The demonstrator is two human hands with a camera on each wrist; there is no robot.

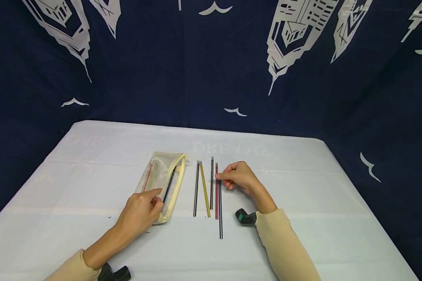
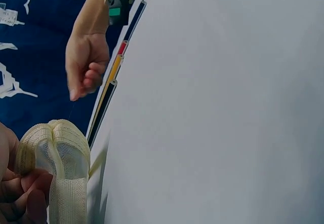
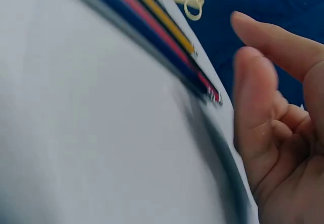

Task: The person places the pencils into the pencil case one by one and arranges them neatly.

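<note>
Head camera: A person's right hand (image 1: 240,175) hangs over the far ends of a red pencil (image 1: 216,203) and a navy pencil (image 1: 220,218), the two outermost on the right of five laid on a white tabletop (image 1: 337,234). The hand comes in from their right, across their long axes, which run away from the person. Also in the row, to the left, lie a black pencil (image 1: 211,185), a yellow pencil (image 1: 205,191) and a second black one. The right wrist view shows thumb and forefinger parted, gripping nothing, the pencils well off the fingertips. The right hand is much the nearer to the row's right side. Beyond the row's left side lies a mesh pencil pouch (image 1: 163,157), its far end leaning right and its cream-edged mouth facing the pencils. The left hand (image 1: 138,208) pinches that cream edging, beside a dark pencil (image 1: 169,184) inside.
</note>
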